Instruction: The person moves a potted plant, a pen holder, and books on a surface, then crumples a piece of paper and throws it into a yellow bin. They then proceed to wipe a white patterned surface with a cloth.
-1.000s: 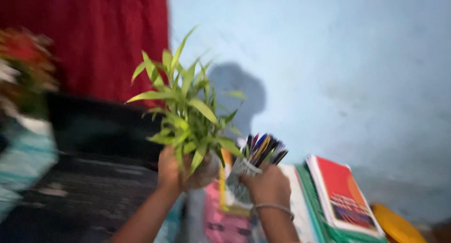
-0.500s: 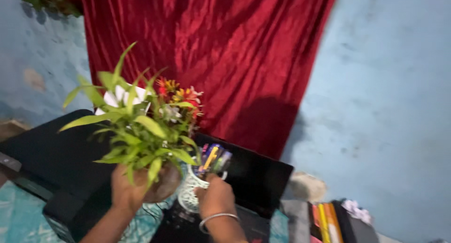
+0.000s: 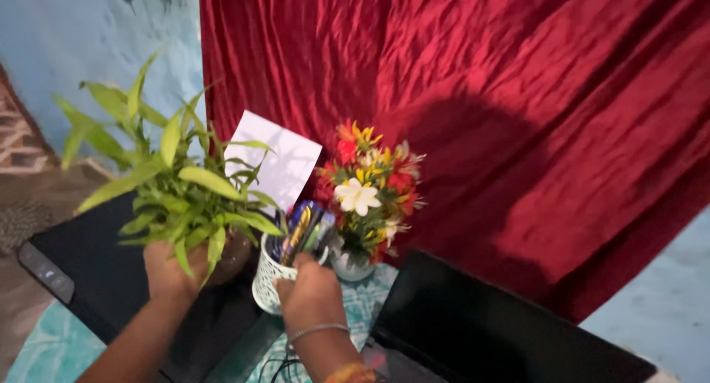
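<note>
White lattice pen cup [image 3: 265,283] gripped by right hand [image 3: 309,298], left hand [image 3: 168,270] clasping leafy pot plant [image 3: 177,198], white card [image 3: 275,165] behind.

Place: a lived-in room of a home, set up as a small desk corner
Walls: pale blue painted plaster [image 3: 89,50], worn and patchy; a deep red velvety curtain [image 3: 481,116] hangs over it
Surface: a table under a teal patterned cloth [image 3: 370,298]
Desk items: an open black laptop [image 3: 481,331]; a white lattice pen holder [image 3: 268,283] full of pens; another flat black device [image 3: 89,257] at the left
Decoration: a small vase of red, yellow and white flowers [image 3: 366,187]; a leafy green potted plant [image 3: 170,190]
</note>
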